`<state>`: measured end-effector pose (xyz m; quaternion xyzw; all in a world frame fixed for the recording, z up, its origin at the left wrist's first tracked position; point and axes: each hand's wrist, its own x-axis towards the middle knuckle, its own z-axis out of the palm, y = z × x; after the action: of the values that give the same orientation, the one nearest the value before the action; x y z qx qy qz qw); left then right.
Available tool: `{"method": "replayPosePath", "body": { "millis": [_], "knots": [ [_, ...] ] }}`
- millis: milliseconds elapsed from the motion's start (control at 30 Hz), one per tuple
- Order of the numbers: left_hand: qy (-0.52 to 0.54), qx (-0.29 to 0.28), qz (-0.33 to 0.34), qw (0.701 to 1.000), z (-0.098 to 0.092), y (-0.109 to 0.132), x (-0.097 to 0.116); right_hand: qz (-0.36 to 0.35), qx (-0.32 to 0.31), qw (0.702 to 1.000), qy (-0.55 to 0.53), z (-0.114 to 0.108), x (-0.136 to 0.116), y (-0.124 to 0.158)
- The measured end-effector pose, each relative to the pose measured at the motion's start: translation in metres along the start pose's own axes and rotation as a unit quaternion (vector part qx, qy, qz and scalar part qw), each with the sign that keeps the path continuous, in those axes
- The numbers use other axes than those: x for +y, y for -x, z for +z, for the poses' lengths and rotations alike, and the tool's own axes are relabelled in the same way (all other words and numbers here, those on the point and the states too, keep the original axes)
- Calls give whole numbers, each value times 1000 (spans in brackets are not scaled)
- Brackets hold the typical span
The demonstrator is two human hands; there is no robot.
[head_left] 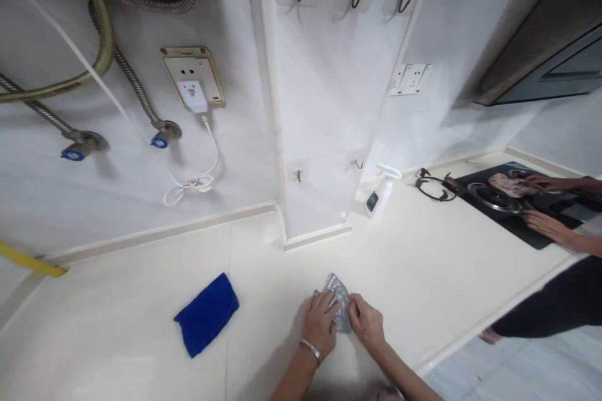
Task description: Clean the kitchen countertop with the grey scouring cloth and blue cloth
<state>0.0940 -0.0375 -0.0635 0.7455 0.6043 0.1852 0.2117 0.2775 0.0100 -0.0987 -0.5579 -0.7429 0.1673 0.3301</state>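
A silvery-grey cloth [342, 312], crumpled or folded small, is on the cream countertop between my hands. My left hand [320, 324], with a silver bracelet at the wrist, is closed over its left side, fingers bent onto the fabric. At its right edge, my right hand [367, 321] pinches the cloth between thumb and curled fingers. A folded dark blue cloth [207, 314] lies flat to the left of my hands, apart from them.
The countertop [277, 338] meets a jutting wall pillar [324, 106] with hooks. A white spray bottle [382, 193] stands behind at right. Farther right, another person's hands [548, 225] wipe a black gas stove [498, 200] with a cloth; a pan support [435, 189] lies beside it.
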Motion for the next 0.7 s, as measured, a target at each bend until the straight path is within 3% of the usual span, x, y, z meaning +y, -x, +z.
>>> {"method": "replayPosePath", "body": {
  "millis": [67, 167, 267, 400, 567, 700],
  "knots": [
    [39, -12, 48, 998, 10, -2, 8, 42, 5, 997, -58, -6, 3, -6],
    [100, 6, 87, 991, 16, 4, -1, 113, 101, 983, -100, -22, 8, -14],
    [127, 63, 35, 989, 20, 19, -25, 60, 167, 984, -28, -33, 4, -10],
    [123, 132, -55, 982, 19, 41, -56, -102, 50, 992, 56, -18, -18, 11],
    [65, 193, -105, 973, -3, 55, -87, -160, -35, 978, 133, 17, -21, 30],
    [42, 225, -168, 959, -37, 65, -122, -185, -49, 972, 135, 19, -13, 34]
  ]
}}
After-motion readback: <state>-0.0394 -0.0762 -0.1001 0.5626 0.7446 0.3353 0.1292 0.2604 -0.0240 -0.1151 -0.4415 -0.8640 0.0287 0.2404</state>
